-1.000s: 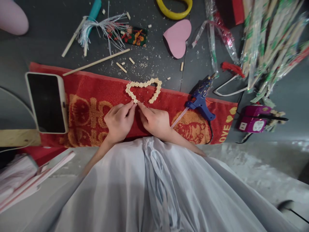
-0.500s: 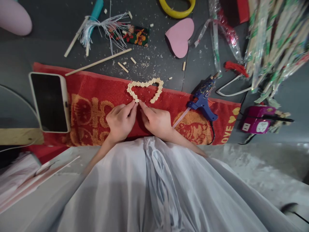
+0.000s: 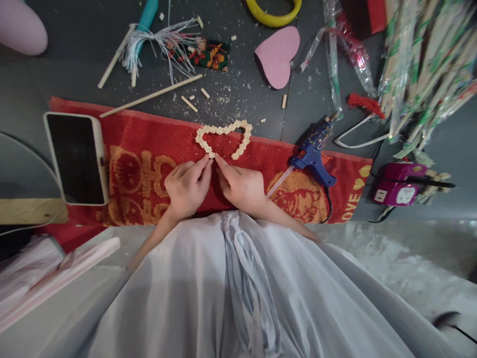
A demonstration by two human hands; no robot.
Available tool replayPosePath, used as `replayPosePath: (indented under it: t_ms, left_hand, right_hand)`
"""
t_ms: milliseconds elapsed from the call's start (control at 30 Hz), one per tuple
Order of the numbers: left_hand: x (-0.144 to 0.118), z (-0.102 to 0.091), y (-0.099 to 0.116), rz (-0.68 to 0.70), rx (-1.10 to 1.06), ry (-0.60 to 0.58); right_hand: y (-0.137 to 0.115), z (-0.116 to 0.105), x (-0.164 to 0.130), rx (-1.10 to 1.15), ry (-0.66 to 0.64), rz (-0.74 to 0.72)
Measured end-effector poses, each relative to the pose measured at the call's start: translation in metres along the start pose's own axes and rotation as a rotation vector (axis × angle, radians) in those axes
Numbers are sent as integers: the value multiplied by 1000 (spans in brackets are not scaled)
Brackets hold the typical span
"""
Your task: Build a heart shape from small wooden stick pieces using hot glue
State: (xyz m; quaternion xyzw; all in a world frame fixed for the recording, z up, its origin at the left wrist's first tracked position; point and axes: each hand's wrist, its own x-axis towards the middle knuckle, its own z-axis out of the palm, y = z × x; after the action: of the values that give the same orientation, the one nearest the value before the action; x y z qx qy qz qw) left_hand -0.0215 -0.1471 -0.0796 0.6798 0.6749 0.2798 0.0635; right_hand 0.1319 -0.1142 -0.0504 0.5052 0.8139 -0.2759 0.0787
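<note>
Your left hand (image 3: 186, 186) and right hand (image 3: 240, 188) rest on the red towel (image 3: 149, 144), fingertips meeting at the lower-left end of the bead heart (image 3: 223, 136). Fingers on both are drawn narrow, pinching at that end bead; can't tell which hand actually grips it. The heart lies flat on the towel's far edge, open at the bottom, right leg ending free just beside your right index finger. Blue glue gun (image 3: 313, 151) sits to the right, on the towel edge. Phone (image 3: 76, 158) lies face up at the towel's left end. Pink foam heart (image 3: 278, 57) is well beyond, on the dark table (image 3: 55, 69).
</note>
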Motion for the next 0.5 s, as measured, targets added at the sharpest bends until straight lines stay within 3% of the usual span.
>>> replayPosePath:
  t_ms: [100, 267, 500]
  left_hand:
    - [0, 0, 0, 20, -4, 10]
    - [-1, -1, -1, -21, -22, -72]
    - [-2, 0, -1, -17, -5, -65]
  right_hand:
    - [0, -1, 0, 3, 4, 1]
    - [0, -1, -2, 11, -8, 1]
    - [1, -1, -1, 16, -14, 0]
